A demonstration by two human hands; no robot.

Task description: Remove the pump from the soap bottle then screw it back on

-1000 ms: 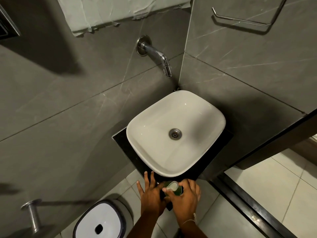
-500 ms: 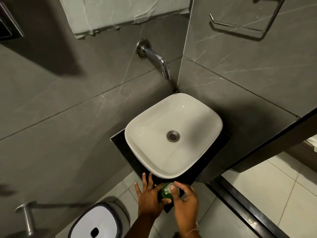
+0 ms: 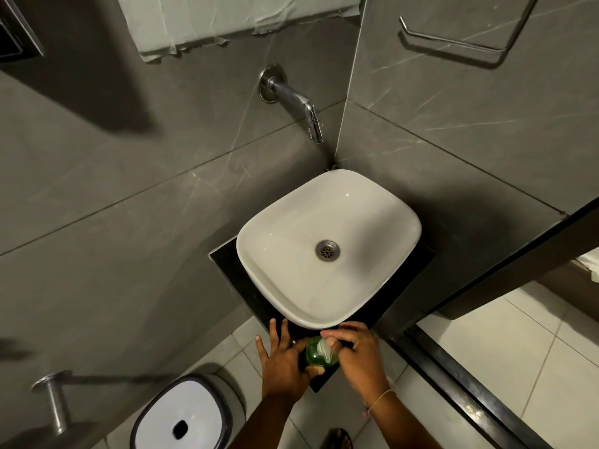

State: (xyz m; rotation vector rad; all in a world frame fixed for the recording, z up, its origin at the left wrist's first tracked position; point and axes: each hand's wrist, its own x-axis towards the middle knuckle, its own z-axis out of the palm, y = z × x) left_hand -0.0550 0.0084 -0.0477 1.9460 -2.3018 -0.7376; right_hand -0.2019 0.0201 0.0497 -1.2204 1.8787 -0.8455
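Observation:
A green soap bottle (image 3: 313,354) stands on the black counter (image 3: 227,267) at its near corner, just in front of the white basin (image 3: 366,286). Its pale pump (image 3: 325,347) sits on top of the bottle. My left hand (image 3: 281,361) wraps the bottle's left side, thumb under it and fingers spread toward the basin. My right hand (image 3: 358,353) comes from the right, fingertips pinched on the pump head. The bottle's lower body is hidden by my hands.
A chrome tap (image 3: 301,106) juts from the grey tiled wall above the basin. A white-lidded bin (image 3: 181,416) stands on the floor at lower left beside a metal paper holder (image 3: 53,400). A towel bar (image 3: 453,43) hangs on the right wall.
My right hand has shifted from covering the bottle's top to its right side, with fingertips on the pump. The pump head now shows more clearly. The view drifted slightly.

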